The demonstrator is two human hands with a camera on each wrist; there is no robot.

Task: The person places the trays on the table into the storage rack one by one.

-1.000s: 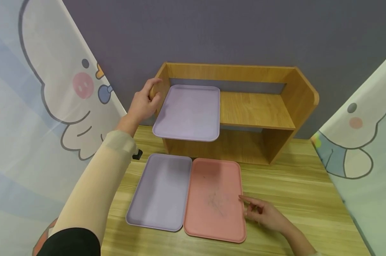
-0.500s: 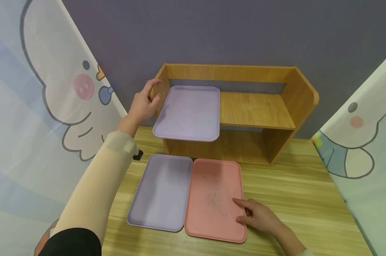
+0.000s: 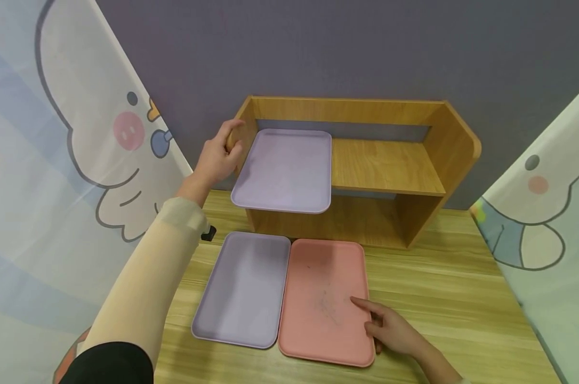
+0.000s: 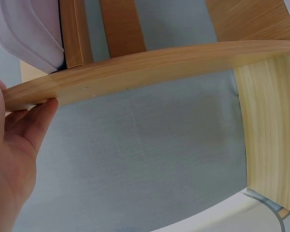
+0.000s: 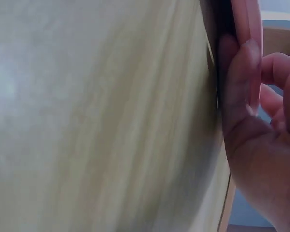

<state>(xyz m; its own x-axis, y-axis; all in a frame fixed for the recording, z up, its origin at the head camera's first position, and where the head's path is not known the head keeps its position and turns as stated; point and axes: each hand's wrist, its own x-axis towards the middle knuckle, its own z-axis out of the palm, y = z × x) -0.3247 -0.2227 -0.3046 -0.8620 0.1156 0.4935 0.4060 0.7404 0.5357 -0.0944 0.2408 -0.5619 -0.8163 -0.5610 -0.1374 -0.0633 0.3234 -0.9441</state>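
Note:
My left hand (image 3: 218,154) grips the left side panel of a wooden desk shelf (image 3: 385,165); in the left wrist view its fingers wrap the panel's edge (image 4: 135,65). My right hand (image 3: 394,326) pinches the right rim of a pink tray (image 3: 313,325) lying on the table. The right wrist view shows the tray's edge (image 5: 255,72) between thumb and fingers. Left of it lies a lilac tray (image 3: 243,290), side by side with the pink one. A second lilac tray (image 3: 284,170) rests on the shelf's upper board, its front overhanging.
The shelf stands at the back of the wood-grain table (image 3: 443,288), against a grey partition (image 3: 347,48). Cartoon-printed sheets hang at the left (image 3: 78,213) and right (image 3: 548,229).
My right hand has gone from touching the pink tray's right rim, to reaching over it, to holding that rim with the thumb lower at the edge. The left hand keeps its grip.

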